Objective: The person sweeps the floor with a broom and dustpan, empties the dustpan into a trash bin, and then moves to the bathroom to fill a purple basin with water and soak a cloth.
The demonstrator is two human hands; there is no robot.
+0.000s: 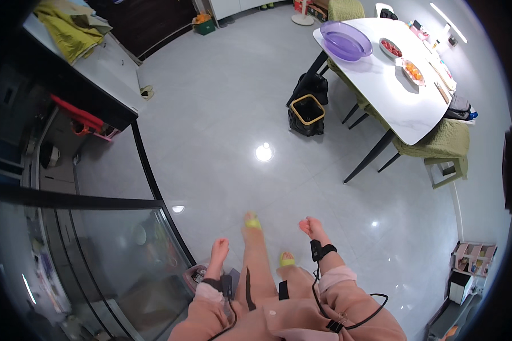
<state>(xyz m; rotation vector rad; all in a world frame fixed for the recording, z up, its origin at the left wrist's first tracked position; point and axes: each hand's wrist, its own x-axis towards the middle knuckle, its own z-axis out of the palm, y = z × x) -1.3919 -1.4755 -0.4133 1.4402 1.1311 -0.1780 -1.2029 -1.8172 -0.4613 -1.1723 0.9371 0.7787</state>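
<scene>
My left hand hangs over the floor beside my left leg, its fingers curled in with nothing seen in them. On the other side, my right hand is held out over the grey tiled floor, with its fingers curled; whether they are fully closed cannot be told. Each wrist wears a black strap with a small device and a cable. Yellow-green slippers are on my feet, one foot ahead of the other.
A white table with a purple plastic basin and fruit dishes stands at the upper right. Beside it are a lined bin and green-covered chairs. A black-framed glass door stands at the left; a shelf unit is at the right.
</scene>
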